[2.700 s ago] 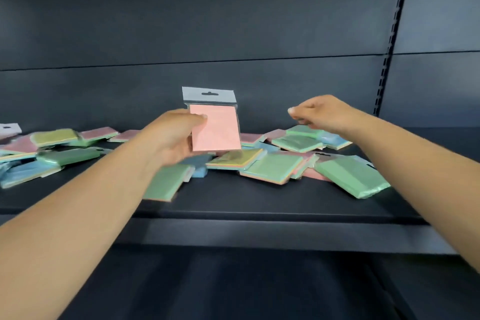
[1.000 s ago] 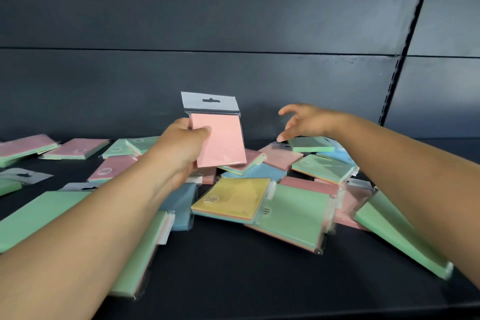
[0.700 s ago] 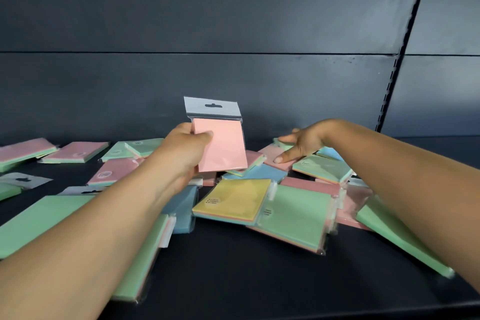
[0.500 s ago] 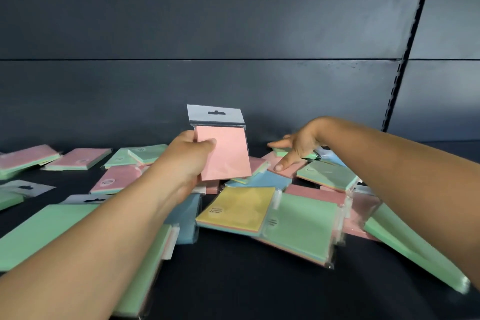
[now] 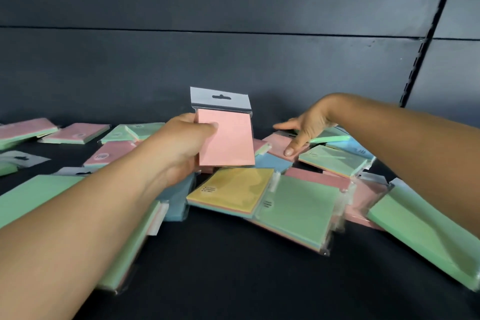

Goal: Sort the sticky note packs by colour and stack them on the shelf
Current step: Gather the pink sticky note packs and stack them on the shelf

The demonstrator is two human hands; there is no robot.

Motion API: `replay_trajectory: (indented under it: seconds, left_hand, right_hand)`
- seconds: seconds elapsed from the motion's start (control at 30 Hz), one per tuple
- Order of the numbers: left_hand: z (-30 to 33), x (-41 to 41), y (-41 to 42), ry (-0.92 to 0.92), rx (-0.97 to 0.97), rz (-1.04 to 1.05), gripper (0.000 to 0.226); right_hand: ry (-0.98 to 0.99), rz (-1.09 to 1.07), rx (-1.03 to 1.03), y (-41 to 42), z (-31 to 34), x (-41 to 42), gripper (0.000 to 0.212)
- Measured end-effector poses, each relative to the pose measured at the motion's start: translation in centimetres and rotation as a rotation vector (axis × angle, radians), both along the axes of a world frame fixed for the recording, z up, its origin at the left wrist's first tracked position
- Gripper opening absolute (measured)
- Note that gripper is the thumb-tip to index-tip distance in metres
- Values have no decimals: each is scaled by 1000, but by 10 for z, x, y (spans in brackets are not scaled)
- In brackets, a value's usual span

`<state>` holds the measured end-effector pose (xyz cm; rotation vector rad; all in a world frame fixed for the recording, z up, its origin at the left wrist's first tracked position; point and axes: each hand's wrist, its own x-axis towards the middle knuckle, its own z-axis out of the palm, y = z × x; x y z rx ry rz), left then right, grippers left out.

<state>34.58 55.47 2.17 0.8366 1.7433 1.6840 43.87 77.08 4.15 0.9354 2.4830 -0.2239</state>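
Dark matte shelf (image 5: 233,280) strewn with glossy square sticky-note packs. Left hand (image 5: 179,148) pinches an upright pink pack (image 5: 228,140); beside it, right hand (image 5: 306,127), fingers spread, touches a flat pink pack (image 5: 279,145).

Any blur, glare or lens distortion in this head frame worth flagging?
Head view: dim, even light; the pink pack in the left hand is sharp, the green packs at the edges smear with blur, the wide lens bends the shelf upright, and no strong glare shows.
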Motion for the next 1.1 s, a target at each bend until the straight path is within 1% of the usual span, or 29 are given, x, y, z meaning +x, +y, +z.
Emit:
replay_trajectory:
  seconds: [0.07, 0.17, 0.23, 0.3, 0.37, 0.47, 0.63, 0.73, 0.8, 0.87, 0.93, 1.0, 1.1]
  left_hand:
    - [0, 2, 1, -28, -13, 17, 18]
    - [1, 5, 4, -58, -25, 48, 19]
    - [2, 7, 4, -50, -41, 82, 19]
    - [3, 11, 6, -22, -49, 130, 19]
    - [4, 14, 6, -16, -53, 168, 20]
    - [6, 17, 9, -9, -71, 230, 19]
    - [8, 21, 9, -61, -65, 326, 18]
    - [12, 24, 7, -75, -49, 351, 20]
    - [16, 24, 6, -97, -17, 378, 19]
    - [20, 27, 6, -126, 6, 393, 18]
    - [24, 32, 3, -146, 18, 390, 16]
    - [27, 35, -2, -147, 42, 361, 16]
    - [30, 40, -15, -137, 100, 290, 18]
  right_hand:
    - [-13, 51, -20, 3, 0, -4, 89]
    - [-14, 158, -36, 7, 3, -10, 73]
    - [-2, 221, 32, 8, 7, -13, 62]
    - [-40, 286, 122, 12, 9, -12, 63]
    - [-44, 323, 121, 21, 8, -9, 60]
    - [158, 350, 8, 39, 7, -1, 40]
    - [585, 384, -129, 56, 15, 4, 23]
    - [780, 338, -385, 56, 28, 10, 17]
    - [850, 312, -530, 50, 40, 15, 18]
    - [861, 314, -677, 39, 51, 19, 24]
    - [818, 358, -757, 22, 62, 22, 30]
    - [742, 406, -787, 2, 71, 23, 32]
    - [639, 447, -756, -30, 78, 18, 35]
